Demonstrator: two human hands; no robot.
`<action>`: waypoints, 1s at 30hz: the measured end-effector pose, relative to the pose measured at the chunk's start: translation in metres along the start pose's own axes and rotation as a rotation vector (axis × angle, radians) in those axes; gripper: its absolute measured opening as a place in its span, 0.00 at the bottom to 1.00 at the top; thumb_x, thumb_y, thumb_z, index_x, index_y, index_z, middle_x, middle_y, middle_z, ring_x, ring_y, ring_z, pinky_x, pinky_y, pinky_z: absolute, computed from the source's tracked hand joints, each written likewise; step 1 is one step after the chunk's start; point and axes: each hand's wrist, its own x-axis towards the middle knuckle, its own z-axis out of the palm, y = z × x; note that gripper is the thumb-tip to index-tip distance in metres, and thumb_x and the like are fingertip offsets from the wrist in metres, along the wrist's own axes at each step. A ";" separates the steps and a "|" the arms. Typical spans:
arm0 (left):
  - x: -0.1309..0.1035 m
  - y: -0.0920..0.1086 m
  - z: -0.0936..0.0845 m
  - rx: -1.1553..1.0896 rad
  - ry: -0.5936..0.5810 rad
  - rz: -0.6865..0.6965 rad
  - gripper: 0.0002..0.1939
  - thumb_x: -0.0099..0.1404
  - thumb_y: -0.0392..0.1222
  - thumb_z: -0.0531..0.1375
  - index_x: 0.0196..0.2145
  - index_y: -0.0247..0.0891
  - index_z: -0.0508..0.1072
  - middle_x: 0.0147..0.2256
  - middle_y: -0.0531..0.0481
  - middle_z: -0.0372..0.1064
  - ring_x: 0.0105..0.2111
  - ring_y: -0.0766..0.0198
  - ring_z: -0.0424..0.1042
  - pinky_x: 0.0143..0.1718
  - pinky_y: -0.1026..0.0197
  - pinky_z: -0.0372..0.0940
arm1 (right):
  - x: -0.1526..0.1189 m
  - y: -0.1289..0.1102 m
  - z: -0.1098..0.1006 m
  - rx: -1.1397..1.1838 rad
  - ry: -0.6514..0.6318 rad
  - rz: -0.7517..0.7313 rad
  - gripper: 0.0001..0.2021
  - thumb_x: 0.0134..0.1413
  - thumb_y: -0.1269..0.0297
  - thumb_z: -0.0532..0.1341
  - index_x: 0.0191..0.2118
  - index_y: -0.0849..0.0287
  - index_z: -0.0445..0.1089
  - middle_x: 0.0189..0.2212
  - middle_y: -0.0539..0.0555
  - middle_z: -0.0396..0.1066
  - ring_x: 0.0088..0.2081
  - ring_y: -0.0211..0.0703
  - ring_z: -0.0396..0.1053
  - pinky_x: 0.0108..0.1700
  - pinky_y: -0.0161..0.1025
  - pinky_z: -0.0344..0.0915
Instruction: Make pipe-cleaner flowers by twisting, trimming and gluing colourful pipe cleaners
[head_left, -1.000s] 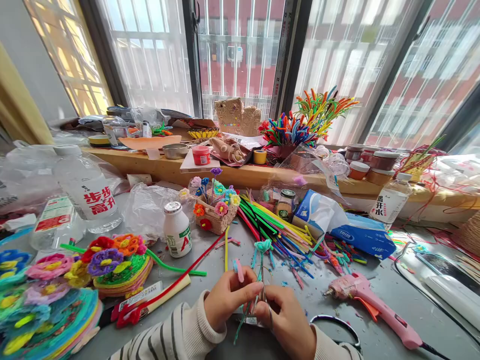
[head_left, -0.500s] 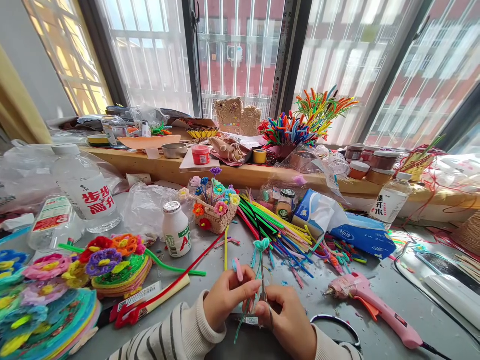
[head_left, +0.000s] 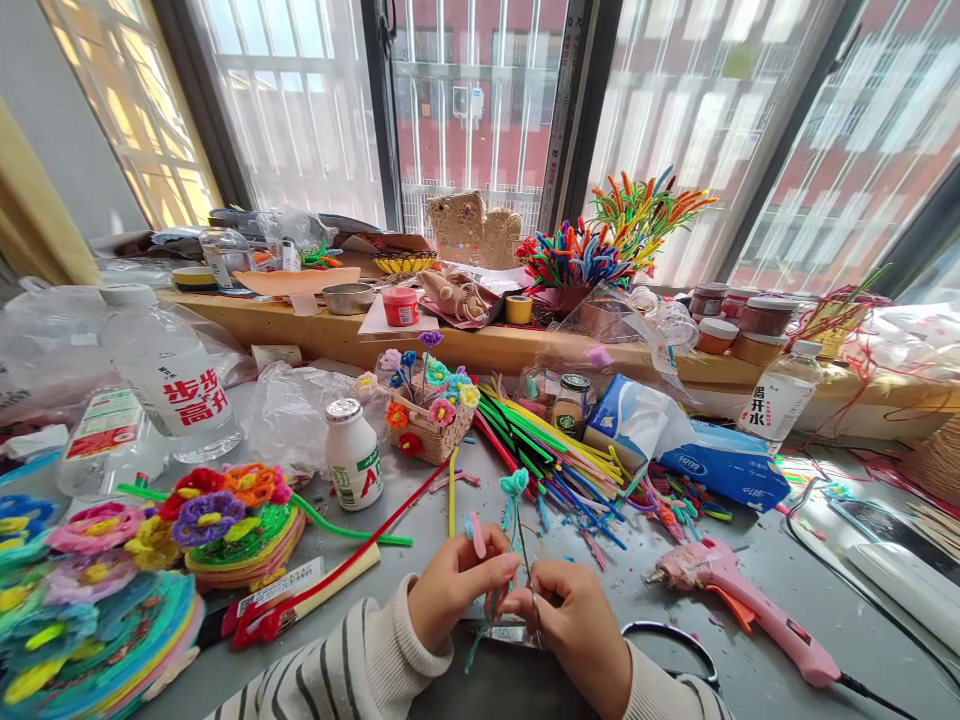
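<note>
Flower of fuzzy turquoise stuff (head_left: 514, 483) sits just past the fingertips, a bit nearer the left hand (head_left: 465, 582). Its thin turquoise stem (head_left: 508, 516) points up and away. Left fingers pinch the stem; the right hand (head_left: 581, 620) pinches a thin dark wire (head_left: 524, 545) beside it.

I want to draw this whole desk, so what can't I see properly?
All in the head view:
- Part of the stem under the teal flower: hidden by the fingers of the left hand and right hand.
- Rest of the black loop: behind the right hand and sleeve.
- Twine roll: cut off by the right edge.
- Glue gun label: too small.
</note>
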 end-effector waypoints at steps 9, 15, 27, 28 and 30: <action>-0.001 0.003 0.001 0.013 -0.015 -0.018 0.13 0.46 0.45 0.57 0.16 0.34 0.58 0.13 0.57 0.54 0.15 0.73 0.55 0.19 0.67 0.52 | -0.003 -0.004 -0.003 0.052 -0.158 0.016 0.26 0.38 0.41 0.47 0.13 0.63 0.58 0.11 0.45 0.46 0.16 0.30 0.43 0.17 0.30 0.41; 0.000 0.000 0.000 0.023 -0.055 -0.002 0.14 0.46 0.46 0.57 0.16 0.34 0.57 0.14 0.58 0.51 0.15 0.74 0.53 0.17 0.68 0.50 | -0.001 -0.001 -0.001 -0.001 -0.036 0.044 0.24 0.36 0.46 0.54 0.09 0.61 0.50 0.10 0.44 0.43 0.15 0.29 0.43 0.17 0.30 0.41; 0.002 -0.004 -0.003 0.061 0.038 0.006 0.12 0.47 0.45 0.57 0.19 0.33 0.61 0.15 0.56 0.56 0.17 0.73 0.56 0.20 0.68 0.53 | 0.001 -0.001 -0.003 0.078 -0.017 0.091 0.24 0.37 0.46 0.52 0.07 0.61 0.51 0.08 0.44 0.47 0.14 0.29 0.45 0.17 0.30 0.44; 0.002 -0.004 -0.003 0.057 0.047 0.001 0.12 0.47 0.45 0.57 0.19 0.32 0.63 0.15 0.56 0.56 0.17 0.73 0.57 0.21 0.67 0.53 | 0.000 -0.001 -0.003 0.105 -0.033 0.093 0.25 0.37 0.45 0.52 0.08 0.61 0.52 0.08 0.45 0.47 0.14 0.29 0.45 0.17 0.30 0.43; 0.002 -0.003 -0.003 0.042 0.060 0.001 0.12 0.47 0.45 0.57 0.20 0.32 0.65 0.15 0.55 0.58 0.17 0.72 0.58 0.22 0.67 0.54 | 0.000 -0.001 -0.004 0.173 -0.082 0.073 0.26 0.38 0.43 0.49 0.09 0.62 0.55 0.09 0.45 0.47 0.14 0.30 0.46 0.17 0.30 0.44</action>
